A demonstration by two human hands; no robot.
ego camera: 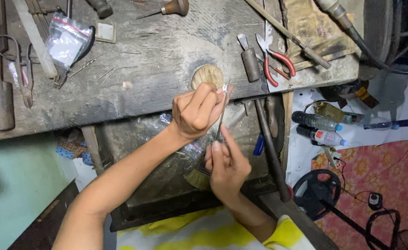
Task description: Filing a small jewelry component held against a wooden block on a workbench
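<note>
The left hand (195,111) is clenched around something small and shiny at the edge of the scarred grey wooden tabletop (157,60); it could slip if the pinch loosens. Just right and below, the right hand (226,167) grips a thin metal file (222,115), whose tip rises to touch the left fingers and might nick them.

dim, flat indoor light from above. workbench (167,51) evenly lit, soft shadows under its front edge. both hands slightly motion-blurred. left edge smeared and out of focus, top right corner dark.
</note>
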